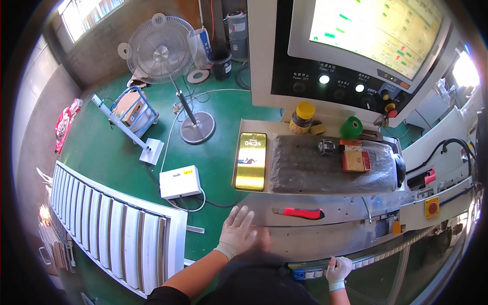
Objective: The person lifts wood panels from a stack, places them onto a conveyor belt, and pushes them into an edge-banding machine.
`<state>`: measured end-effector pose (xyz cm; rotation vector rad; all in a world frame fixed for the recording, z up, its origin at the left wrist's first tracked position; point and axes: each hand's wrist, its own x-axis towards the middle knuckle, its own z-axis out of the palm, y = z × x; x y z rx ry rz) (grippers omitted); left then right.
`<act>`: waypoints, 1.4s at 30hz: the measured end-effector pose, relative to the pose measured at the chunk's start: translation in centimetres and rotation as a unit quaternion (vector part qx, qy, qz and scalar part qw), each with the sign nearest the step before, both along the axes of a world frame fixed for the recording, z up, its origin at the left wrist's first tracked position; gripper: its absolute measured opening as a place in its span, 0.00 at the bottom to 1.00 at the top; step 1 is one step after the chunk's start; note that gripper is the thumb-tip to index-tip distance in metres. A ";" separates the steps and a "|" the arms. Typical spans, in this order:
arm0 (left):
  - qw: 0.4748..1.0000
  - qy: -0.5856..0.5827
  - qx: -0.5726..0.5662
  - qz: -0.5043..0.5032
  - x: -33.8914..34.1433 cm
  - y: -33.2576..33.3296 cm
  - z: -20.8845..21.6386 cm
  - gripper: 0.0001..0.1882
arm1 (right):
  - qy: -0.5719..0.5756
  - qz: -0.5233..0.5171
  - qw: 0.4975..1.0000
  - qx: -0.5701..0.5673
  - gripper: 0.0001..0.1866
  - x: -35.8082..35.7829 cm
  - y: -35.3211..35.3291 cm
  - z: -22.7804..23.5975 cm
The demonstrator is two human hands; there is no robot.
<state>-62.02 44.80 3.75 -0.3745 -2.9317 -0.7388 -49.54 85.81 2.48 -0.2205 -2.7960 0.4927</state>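
My left hand (237,231), in a white glove, lies with its fingers stretched out at the left end of the metal machine bed (300,241). Nothing shows in its grasp. Beyond it on the bed rests a red and black utility knife (300,213), apart from both hands. My right hand (338,269), also gloved in white, is closed by the front roller rail (366,261). Its curled fingers hide whatever they may hold. On the shelf past the knife, a phone (251,161) with a lit yellow screen lies beside a grey plastic-wrapped pad (305,170).
Small boxes (356,160), a yellow-lidded jar (302,117) and green tape (351,127) sit on the shelf. Above it stands a control panel (335,84) with a lit screen. A roller conveyor (112,231) fills the lower left. Farther off are a fan (161,53) and a cart (134,114).
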 end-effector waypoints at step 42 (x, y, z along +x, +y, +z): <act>0.996 0.058 0.003 -0.073 0.7 1.5 0.2 0.34 | -0.031 -0.032 0.999 -0.026 0.19 1.6 1.5 2.2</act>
